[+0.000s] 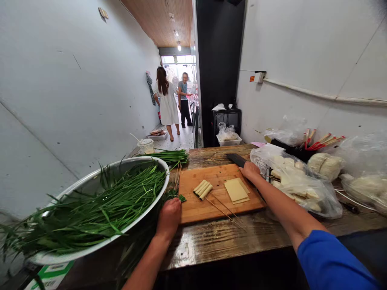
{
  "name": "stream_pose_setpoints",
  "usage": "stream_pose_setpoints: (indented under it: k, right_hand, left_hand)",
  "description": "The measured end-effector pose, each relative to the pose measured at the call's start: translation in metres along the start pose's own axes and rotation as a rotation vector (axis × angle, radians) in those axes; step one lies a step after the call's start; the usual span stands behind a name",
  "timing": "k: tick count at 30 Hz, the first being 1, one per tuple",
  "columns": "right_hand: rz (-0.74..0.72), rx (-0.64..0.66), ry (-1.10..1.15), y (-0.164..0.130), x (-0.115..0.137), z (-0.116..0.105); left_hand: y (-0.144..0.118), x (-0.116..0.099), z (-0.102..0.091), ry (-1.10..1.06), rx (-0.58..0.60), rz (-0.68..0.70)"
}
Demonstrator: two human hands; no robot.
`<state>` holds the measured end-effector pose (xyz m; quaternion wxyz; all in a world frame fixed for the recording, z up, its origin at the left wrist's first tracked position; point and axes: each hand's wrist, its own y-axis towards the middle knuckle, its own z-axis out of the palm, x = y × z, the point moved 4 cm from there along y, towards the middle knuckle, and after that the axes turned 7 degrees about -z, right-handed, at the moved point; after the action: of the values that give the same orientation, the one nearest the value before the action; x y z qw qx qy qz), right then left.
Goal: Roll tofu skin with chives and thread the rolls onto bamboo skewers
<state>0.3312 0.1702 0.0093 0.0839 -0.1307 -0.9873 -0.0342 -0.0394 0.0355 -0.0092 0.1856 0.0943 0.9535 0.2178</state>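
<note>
Greens (182, 198) stick out of the curled left hand (169, 213); the right hand (251, 171) clasps a knife (236, 159); rolls (203, 189) lie between them.

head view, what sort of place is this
Probably a small eatery's food-prep area, judging by the cutting board with pale rolls and thin sticks, and the large basin heaped with long green leaves.

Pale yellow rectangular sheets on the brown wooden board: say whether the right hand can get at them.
Probably yes: the right hand is near and nothing covers the sheets, but it should likely release the black-bladed knife first.
</note>
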Motion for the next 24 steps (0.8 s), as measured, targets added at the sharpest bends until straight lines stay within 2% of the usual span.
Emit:
stream_pose_setpoints:
  k: [3,6,8,10,12,14,16,20,24]
  right_hand:
    - [-0.019,-0.005,-0.008,-0.008,0.009,-0.009]
    - [-0.116,-0.065,-0.025,-0.041,0.027,-0.029]
    - [-0.275,-0.049,-0.029,-0.081,0.041,-0.038]
    - [-0.458,0.103,-0.026,-0.132,0.049,-0.035]
    - [-0.511,0.121,-0.064,-0.179,0.046,-0.029]
    - [-0.491,0.124,-0.035,-0.210,0.036,-0.016]
    - [-0.464,0.130,0.086,-0.224,0.027,-0.001]
    - [-0.468,0.187,0.497,-0.223,0.023,0.024]
    - [-0.404,0.434,0.879,-0.225,0.037,0.039]
  left_hand:
    - [0.001,0.013,-0.002,0.010,0.054,-0.100]
    - [0.001,0.018,-0.005,0.073,0.090,-0.210]
    - [0.001,0.014,-0.008,0.166,0.101,-0.247]
    - [0.002,0.006,-0.011,0.270,0.137,-0.248]
    - [0.004,-0.002,-0.012,0.332,0.204,-0.244]
    - [0.006,-0.010,-0.014,0.337,0.254,-0.248]
    - [0.008,-0.018,-0.015,0.319,0.265,-0.243]
    - [0.006,-0.027,-0.019,0.344,0.250,-0.223]
    - [0.002,-0.037,-0.026,0.316,0.132,-0.158]
